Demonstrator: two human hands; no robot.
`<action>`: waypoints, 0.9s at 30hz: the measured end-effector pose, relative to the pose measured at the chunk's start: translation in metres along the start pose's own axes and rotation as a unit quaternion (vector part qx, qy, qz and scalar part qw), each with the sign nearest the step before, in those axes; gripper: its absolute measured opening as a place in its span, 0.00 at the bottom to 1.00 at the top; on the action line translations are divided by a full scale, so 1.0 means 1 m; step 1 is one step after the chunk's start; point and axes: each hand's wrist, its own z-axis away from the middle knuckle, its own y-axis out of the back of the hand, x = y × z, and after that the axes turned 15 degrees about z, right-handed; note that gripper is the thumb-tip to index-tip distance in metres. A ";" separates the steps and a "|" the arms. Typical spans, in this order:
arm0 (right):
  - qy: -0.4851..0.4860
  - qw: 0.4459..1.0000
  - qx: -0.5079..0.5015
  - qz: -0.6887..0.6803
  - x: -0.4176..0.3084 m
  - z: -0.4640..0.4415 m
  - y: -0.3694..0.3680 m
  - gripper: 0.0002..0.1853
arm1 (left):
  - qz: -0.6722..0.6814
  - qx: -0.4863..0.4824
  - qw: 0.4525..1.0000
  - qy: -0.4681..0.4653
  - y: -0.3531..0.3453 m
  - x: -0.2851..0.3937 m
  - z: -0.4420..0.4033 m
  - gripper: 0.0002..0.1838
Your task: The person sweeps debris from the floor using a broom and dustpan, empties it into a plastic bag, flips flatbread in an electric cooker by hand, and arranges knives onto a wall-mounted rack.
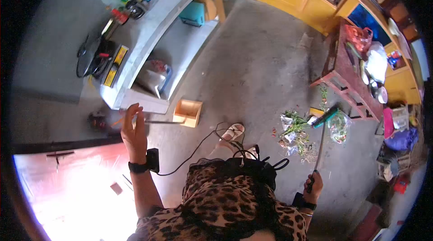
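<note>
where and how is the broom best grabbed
Take the broom by its dark upper end, coming from the person's right and wrapping around it, as the right grip does now. The shaft is slim and slants up towards the person, with the wide green head low at the far end, so that end should steer best.

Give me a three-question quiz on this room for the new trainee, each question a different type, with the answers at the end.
1. What is the right hand gripping?
A) a kettle
B) a long-handled broom
C) a kitchen knife

2. True or false: the scattered greens lie on the floor.

3. Fill in the blank: the band around the left wrist is ____ in colour.

Key: 1. B; 2. true; 3. black
</note>
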 end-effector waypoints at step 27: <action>-0.155 0.911 -0.383 0.024 0.051 -0.025 -0.239 0.07 | -0.429 -0.251 0.779 0.382 0.092 -0.384 0.002 0.36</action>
